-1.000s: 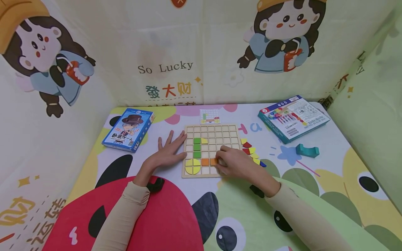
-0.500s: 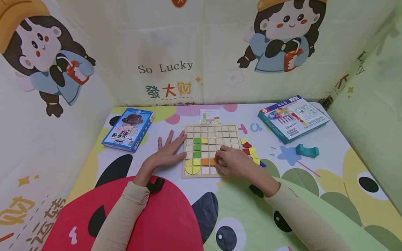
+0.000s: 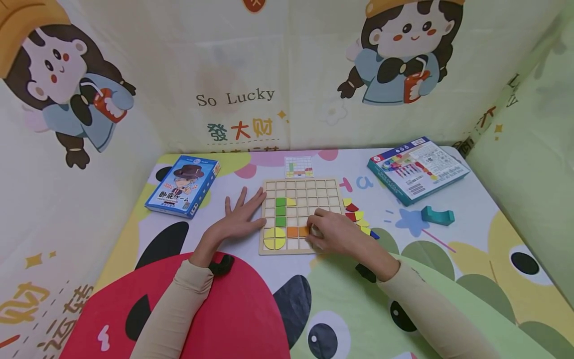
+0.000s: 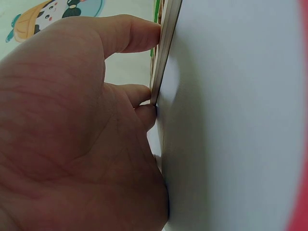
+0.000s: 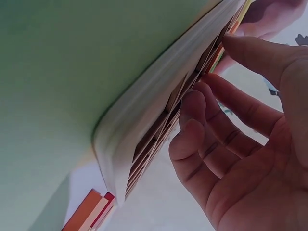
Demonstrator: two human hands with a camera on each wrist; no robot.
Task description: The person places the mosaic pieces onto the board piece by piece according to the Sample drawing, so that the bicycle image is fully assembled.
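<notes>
A wooden grid board (image 3: 291, 252) lies on the table with several coloured tiles in its cells. My left hand (image 3: 234, 220) lies spread along the board's left side, its thumb touching the frame edge; the left wrist view shows the thumb tip against it. My right hand (image 3: 334, 232) is bent over the lower middle, thumb and index finger at an orange tile (image 3: 304, 231), which they partly hide. In the right wrist view the other fingers curl loosely above the grid. Another orange tile (image 3: 292, 232), green tiles (image 3: 280, 211), a yellow circle (image 3: 274, 238) and a yellow piece (image 3: 291, 202) sit nearby.
Loose red, yellow and blue pieces (image 3: 359, 216) lie along the board's right side. A pattern card (image 3: 299, 160) lies behind the board. A blue box (image 3: 181, 187) stands left, a teal-edged box (image 3: 419, 169) right, with a teal curved block (image 3: 438, 216) before it.
</notes>
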